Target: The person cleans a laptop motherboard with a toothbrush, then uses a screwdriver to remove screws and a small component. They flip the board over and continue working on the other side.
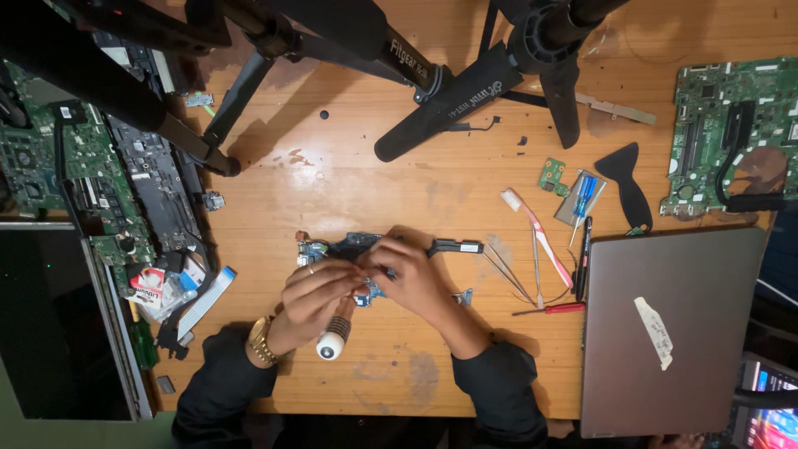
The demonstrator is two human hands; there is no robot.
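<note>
A small blue circuit board (345, 247) lies at the middle of the wooden table (391, 183). My left hand (312, 299) grips a screwdriver (334, 337) with a black ribbed and white-capped handle, its tip down on the board. A gold watch sits on that wrist. My right hand (413, 278) rests on the board beside the left, fingers pinching at the same spot. The part of the board under both hands is hidden.
A closed grey laptop (673, 328) lies at the right. A toothbrush (539, 237), tweezers (509, 274), a red screwdriver (553, 309) and a black pen (584, 258) lie beside it. Green boards sit far right (723, 133) and left (50, 166). Black tripod legs (449, 100) cross the top.
</note>
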